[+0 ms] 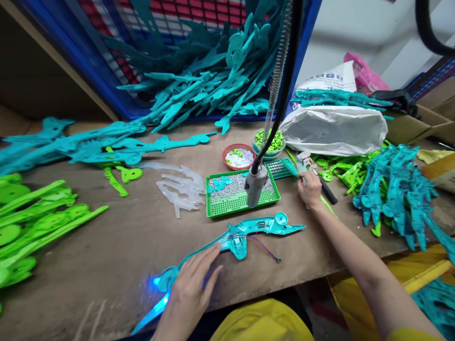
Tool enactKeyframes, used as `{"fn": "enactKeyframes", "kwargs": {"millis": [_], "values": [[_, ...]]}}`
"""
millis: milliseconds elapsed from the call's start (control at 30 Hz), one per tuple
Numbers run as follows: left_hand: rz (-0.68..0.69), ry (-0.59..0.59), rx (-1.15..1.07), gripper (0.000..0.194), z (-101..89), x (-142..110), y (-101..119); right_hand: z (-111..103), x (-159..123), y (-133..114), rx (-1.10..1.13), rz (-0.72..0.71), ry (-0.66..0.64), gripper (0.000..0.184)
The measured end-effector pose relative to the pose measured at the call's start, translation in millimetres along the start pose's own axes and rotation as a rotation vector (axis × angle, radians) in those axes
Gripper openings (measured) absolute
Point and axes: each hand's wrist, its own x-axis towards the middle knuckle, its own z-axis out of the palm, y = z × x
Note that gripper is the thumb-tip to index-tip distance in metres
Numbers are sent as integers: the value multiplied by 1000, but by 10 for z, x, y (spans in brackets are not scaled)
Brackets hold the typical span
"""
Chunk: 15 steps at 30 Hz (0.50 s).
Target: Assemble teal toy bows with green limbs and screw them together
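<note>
Left hand [192, 279] lying unclenched, I'm touching the teal part [239, 245] near the tabletop's [124, 246] front edge; my curled right hand [310, 190] is sitting near the tray [243, 211], grip unclear.

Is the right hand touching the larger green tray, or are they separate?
Apart. The head view shows bare workbench between the right hand and the larger green tray's right edge.

The matt, scuffed tabletop [135, 255] looks like wood, bearing a smooth, glossy plastic shell [239, 246] by its front edge, then frosted plastic pieces [179, 184], a plastic tray [227, 211] of glinting metal bits [231, 193] and, toward the back edge, a creased plastic-looking sack [334, 130].
</note>
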Motion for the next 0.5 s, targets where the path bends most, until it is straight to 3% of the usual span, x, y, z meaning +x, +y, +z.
{"fn": "enactKeyframes", "kwargs": {"millis": [233,433,500], "values": [[14,55,-55,34,-49,-16,89,-272,-164,72,102,-130,52,20],[-31,185,-138,35,28,-188,260,-680,-384,240,167,-417,-207,18],[-47,226,-157,37,98,-240,303,-728,-282,230,132,-410,-295,26]]}}
